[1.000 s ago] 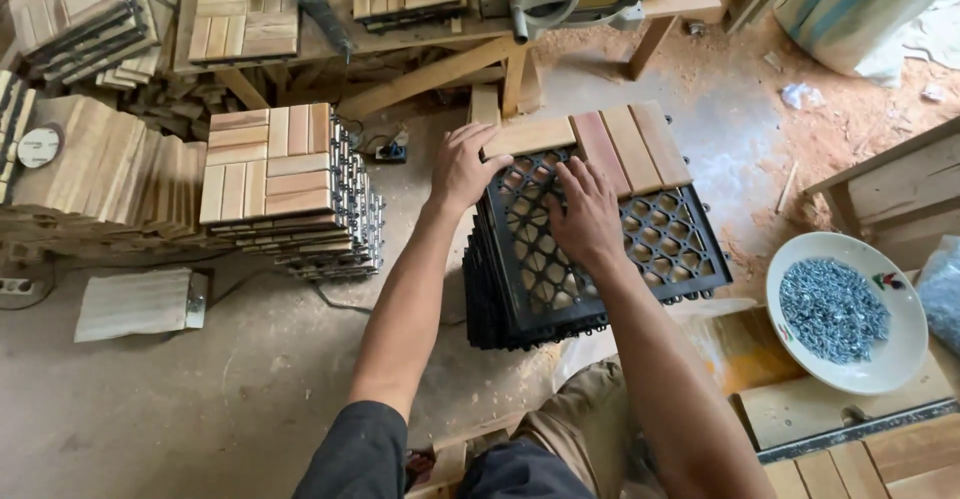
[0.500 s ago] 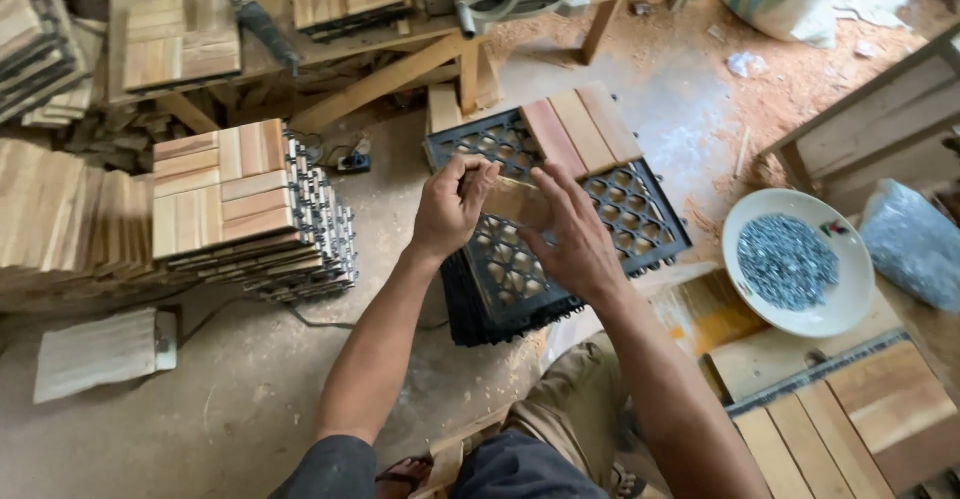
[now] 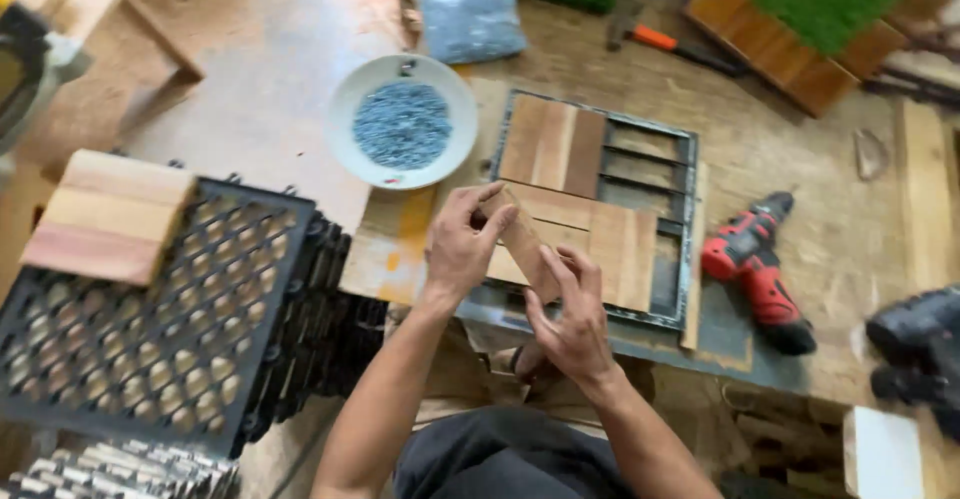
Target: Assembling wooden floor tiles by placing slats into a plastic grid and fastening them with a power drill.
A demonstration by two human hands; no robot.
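Two hands (image 3: 520, 284) around one wooden slat (image 3: 523, 244)

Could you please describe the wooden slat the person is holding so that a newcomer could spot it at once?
Find the dark metal frame right of the white bowl. At its near-left corner, the left hand and right hand grip one slat, angled, unlike the flat ones.

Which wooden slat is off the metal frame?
The short light-brown wooden slat gripped by both hands, left hand and right hand; the others lie flat inside the grey metal frame.

Woodworking workshop: cordless drill (image 3: 757, 271), bowl of screws (image 3: 403, 122), sawdust-strewn floor (image 3: 270, 69).
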